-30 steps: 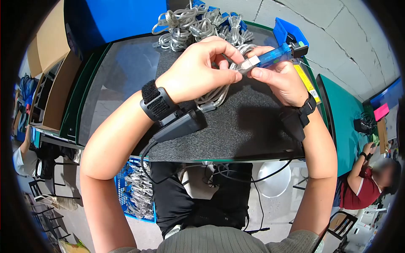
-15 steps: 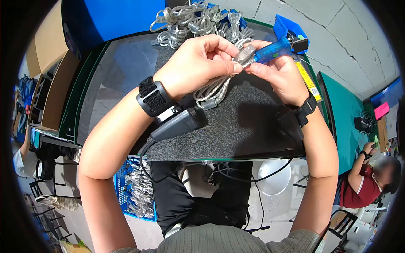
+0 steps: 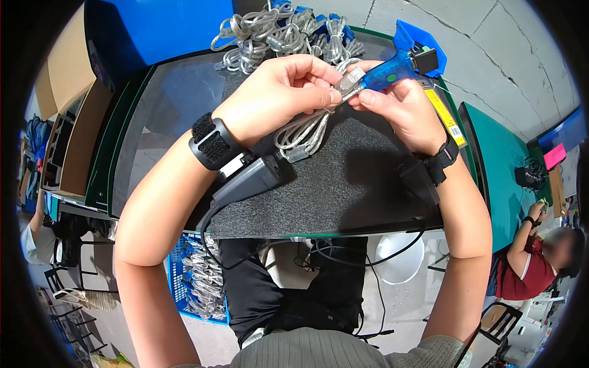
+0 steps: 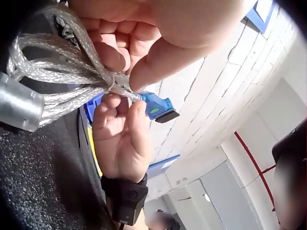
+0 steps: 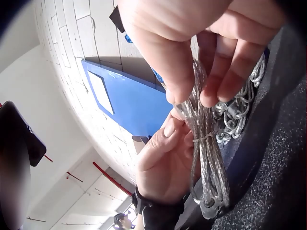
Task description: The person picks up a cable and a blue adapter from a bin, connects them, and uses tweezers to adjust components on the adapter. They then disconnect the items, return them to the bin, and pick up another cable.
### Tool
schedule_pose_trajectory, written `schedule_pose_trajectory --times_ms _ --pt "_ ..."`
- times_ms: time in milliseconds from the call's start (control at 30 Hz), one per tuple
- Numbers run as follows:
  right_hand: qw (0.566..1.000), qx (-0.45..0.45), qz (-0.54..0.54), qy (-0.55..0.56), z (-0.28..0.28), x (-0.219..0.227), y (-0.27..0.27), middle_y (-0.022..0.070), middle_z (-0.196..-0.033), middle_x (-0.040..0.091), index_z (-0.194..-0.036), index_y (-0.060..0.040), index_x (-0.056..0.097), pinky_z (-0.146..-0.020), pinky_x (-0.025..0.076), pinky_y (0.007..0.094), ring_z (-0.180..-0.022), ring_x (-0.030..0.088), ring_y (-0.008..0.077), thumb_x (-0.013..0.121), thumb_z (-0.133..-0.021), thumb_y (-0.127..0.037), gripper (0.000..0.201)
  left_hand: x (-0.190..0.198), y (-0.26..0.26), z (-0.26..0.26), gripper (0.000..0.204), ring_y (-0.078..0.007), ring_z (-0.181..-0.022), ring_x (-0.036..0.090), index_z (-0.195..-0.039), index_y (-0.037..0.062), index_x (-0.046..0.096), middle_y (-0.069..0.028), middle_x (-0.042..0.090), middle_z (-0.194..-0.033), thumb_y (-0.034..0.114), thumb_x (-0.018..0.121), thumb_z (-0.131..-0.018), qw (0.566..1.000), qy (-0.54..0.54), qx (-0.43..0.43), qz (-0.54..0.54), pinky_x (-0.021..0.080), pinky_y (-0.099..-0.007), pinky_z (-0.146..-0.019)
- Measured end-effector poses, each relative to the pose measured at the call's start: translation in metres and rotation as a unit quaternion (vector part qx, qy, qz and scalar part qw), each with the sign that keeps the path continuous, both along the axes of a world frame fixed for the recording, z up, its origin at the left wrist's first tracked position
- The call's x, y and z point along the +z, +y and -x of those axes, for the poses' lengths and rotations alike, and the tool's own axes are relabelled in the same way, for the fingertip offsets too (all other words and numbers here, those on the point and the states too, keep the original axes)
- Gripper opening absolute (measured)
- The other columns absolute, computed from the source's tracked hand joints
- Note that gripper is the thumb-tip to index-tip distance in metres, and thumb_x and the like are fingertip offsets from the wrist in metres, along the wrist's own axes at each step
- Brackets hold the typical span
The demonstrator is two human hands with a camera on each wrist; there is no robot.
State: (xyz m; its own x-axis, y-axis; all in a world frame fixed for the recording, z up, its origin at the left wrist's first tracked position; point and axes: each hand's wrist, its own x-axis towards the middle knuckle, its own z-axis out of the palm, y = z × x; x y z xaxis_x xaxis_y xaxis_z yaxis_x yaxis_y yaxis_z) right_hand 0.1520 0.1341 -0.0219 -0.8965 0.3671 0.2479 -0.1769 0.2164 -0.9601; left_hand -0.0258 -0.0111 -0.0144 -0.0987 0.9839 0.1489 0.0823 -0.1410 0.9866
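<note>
A coiled clear braided cable (image 3: 302, 132) hangs from both hands above the dark mat; a thin tie binds it in the right wrist view. My left hand (image 3: 276, 92) pinches the silvery USB plug (image 3: 351, 81) between thumb and fingers. My right hand (image 3: 405, 110) holds the cable beside the blue translucent connector (image 3: 388, 72), which has a green dot and a black end cap (image 3: 426, 61). The connector lies across the right fingers, close to the plug. A clear cylinder (image 4: 20, 103) on the cable hangs at the coil's lower end. Some fingertips are hidden behind the cable.
Several coiled cables (image 3: 270, 38) lie at the back of the table. A blue bin (image 3: 405, 38) and a yellow-labelled box (image 3: 446, 113) stand at the right. Below the table edge is a blue basket (image 3: 178, 288) of cables. A person in red (image 3: 529, 270) is at the far right.
Both hands have moved slightly left with the coil, plug and connector. The plug has tilted more upright, and the left thumb now lies lower along it.
</note>
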Motion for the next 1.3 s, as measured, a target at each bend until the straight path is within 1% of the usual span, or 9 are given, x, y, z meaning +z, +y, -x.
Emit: schedule_pose_trajectory --times_ms 133,267,333,500,700,833,1067,1167,1300 --pt "1.000 0.005 0.005 0.005 -0.001 0.004 -0.003 0.0062 -0.102 0.064 -0.124 -0.0021 0.054 -0.083 0.050 0.0270 -0.090 0.062 0.0126 0.065 -0.089 -0.016 0.039 -0.004 0.001 -0.002 0.023 -0.0064 -0.085 0.060 -0.108 0.0023 0.059 -0.0011 0.064 -0.093 0.010 0.066 -0.087 1.000 -0.002 0.013 -0.022 0.048 -0.0197 -0.077" --pt "0.999 0.018 -0.030 0.036 -0.001 0.004 -0.006 0.0072 -0.104 0.064 -0.126 -0.0018 0.054 -0.082 0.050 0.0269 -0.091 0.064 0.0143 0.062 -0.092 -0.020 0.040 -0.003 -0.002 -0.002 0.021 -0.0081 -0.090 0.062 -0.106 0.0028 0.058 -0.0025 0.065 -0.094 0.009 0.065 -0.087 1.000 0.001 0.022 -0.020 0.049 -0.0215 -0.081" --pt "0.997 0.028 -0.047 0.050 -0.001 0.004 -0.006 0.0082 -0.109 0.063 -0.131 -0.0021 0.050 -0.081 0.050 0.0268 -0.094 0.064 0.0162 0.058 -0.094 -0.027 0.045 -0.004 -0.001 -0.002 0.021 -0.0084 -0.090 0.062 -0.106 0.0027 0.058 -0.0031 0.065 -0.095 0.009 0.065 -0.087 0.999 -0.002 0.030 -0.025 0.049 -0.0218 -0.081" --pt "0.997 0.018 -0.027 0.064 0.001 0.001 -0.006 0.0085 -0.109 0.062 -0.133 -0.0029 0.048 -0.083 0.050 0.0264 -0.094 0.064 0.0169 0.054 -0.096 -0.032 0.048 -0.006 0.000 -0.002 0.023 -0.0080 -0.088 0.062 -0.107 0.0027 0.060 -0.0033 0.066 -0.096 0.010 0.066 -0.087 0.998 0.015 0.045 -0.034 0.049 -0.0215 -0.080" --pt "0.999 0.026 -0.018 0.035 0.001 0.000 -0.001 0.0087 -0.109 0.062 -0.132 -0.0036 0.049 -0.085 0.050 0.0261 -0.096 0.063 0.0157 0.052 -0.097 -0.034 0.046 -0.004 0.002 0.008 0.026 -0.0050 -0.084 0.058 -0.112 0.0039 0.063 0.0008 0.065 -0.095 0.015 0.064 -0.089 0.999 0.026 0.008 -0.023 0.047 -0.0211 -0.079" --pt "0.999 0.036 0.016 0.017 0.002 0.001 0.000 0.0085 -0.110 0.063 -0.130 -0.0038 0.050 -0.086 0.050 0.0255 -0.097 0.063 0.0146 0.052 -0.097 -0.035 0.045 -0.006 0.002 0.008 0.027 -0.0051 -0.087 0.058 -0.114 0.0038 0.062 0.0013 0.064 -0.098 0.014 0.062 -0.089 0.999 0.033 0.012 -0.012 0.046 -0.0224 -0.083" --pt "0.998 0.050 0.023 0.016 0.001 0.002 0.002 0.0084 -0.110 0.063 -0.130 -0.0036 0.050 -0.086 0.049 0.0253 -0.097 0.063 0.0149 0.052 -0.097 -0.035 0.046 -0.008 0.003 0.010 0.027 -0.0056 -0.090 0.058 -0.115 0.0032 0.061 0.0016 0.063 -0.099 0.013 0.059 -0.090 0.999 0.036 0.001 -0.029 0.046 -0.0233 -0.084" --pt "0.998 0.056 0.027 0.017 0.000 0.001 0.003 0.0084 -0.110 0.062 -0.130 -0.0037 0.050 -0.087 0.049 0.0255 -0.097 0.063 0.0149 0.051 -0.097 -0.035 0.046 -0.006 0.002 0.009 0.029 -0.0058 -0.091 0.059 -0.117 0.0030 0.059 0.0019 0.061 -0.097 0.013 0.061 -0.089 0.999 0.035 -0.008 -0.023 0.047 -0.0232 -0.085" --pt "0.997 0.061 0.037 0.018 0.000 0.002 0.002 0.0076 -0.109 0.062 -0.131 -0.0038 0.050 -0.087 0.049 0.0258 -0.097 0.063 0.0144 0.051 -0.097 -0.034 0.045 -0.007 0.004 0.006 0.027 -0.0052 -0.087 0.058 -0.111 0.0043 0.058 0.0035 0.058 -0.091 0.007 0.067 -0.086 0.999 0.013 -0.024 -0.027 0.048 -0.0208 -0.082"
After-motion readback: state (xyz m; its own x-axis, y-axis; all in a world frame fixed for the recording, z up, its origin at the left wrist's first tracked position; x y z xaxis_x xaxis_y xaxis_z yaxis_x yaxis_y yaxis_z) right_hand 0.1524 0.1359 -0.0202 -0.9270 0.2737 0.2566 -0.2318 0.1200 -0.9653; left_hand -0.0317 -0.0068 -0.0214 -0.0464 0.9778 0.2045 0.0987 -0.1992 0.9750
